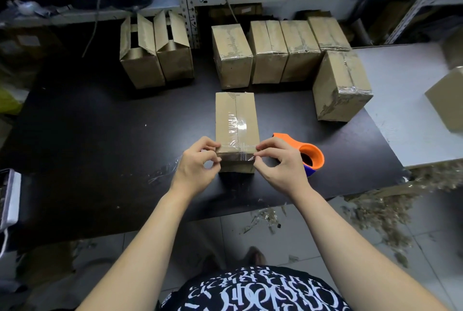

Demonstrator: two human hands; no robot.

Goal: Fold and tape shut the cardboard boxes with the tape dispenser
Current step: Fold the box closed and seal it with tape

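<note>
Both hands are at the near end of the closed brown cardboard box (236, 115) in the middle of the black tabletop (100, 123). The left hand (198, 163) pinches its near left corner and the right hand (280, 160) its near right corner, fingers curled over the clear tape strip (236, 147) crossing that edge. The orange-and-blue tape dispenser (310, 153) lies just beside the box, behind the right hand.

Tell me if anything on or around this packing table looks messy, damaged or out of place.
A crumpled scrap of clear tape lies on the black table, left of the held brown cardboard box, whose tape is wrinkled. The skewed taped cardboard box to its right is scuffed, and brownish debris litters the floor.
</note>
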